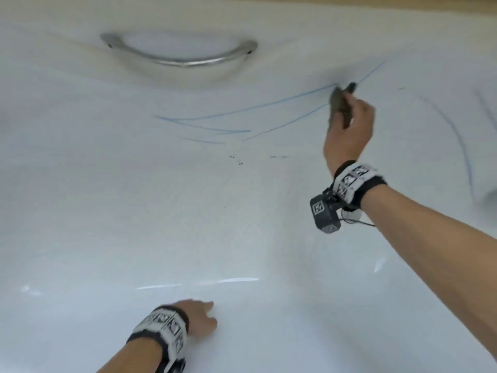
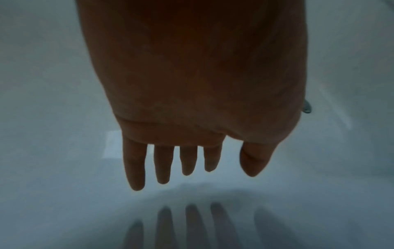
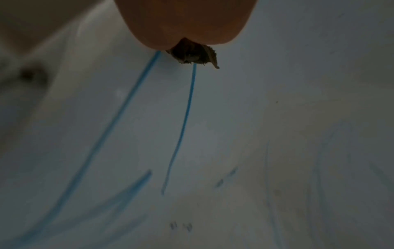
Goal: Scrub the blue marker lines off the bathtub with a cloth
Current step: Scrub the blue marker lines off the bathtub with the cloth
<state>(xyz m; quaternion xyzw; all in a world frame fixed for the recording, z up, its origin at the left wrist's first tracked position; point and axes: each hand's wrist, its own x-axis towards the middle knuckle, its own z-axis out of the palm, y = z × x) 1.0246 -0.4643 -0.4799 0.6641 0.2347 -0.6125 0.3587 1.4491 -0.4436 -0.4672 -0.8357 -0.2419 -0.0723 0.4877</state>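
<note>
My right hand (image 1: 347, 122) grips a small brown cloth (image 1: 338, 102) and presses it against the far wall of the white bathtub (image 1: 134, 211), where several blue marker lines (image 1: 242, 110) meet. In the right wrist view the cloth (image 3: 192, 53) sticks out below the hand (image 3: 187, 21), with two blue lines (image 3: 187, 107) running away from it. More faint blue lines (image 1: 457, 135) curve at the right. My left hand (image 1: 199, 317) lies low at the near side of the tub; in the left wrist view its fingers (image 2: 162, 163) are straight, spread and hold nothing.
A metal grab handle (image 1: 177, 56) sits in a recess on the far tub wall, left of the cloth. A few dark specks (image 1: 236, 160) dot the tub surface below the lines. A tan ledge (image 1: 376, 0) runs along the top edge.
</note>
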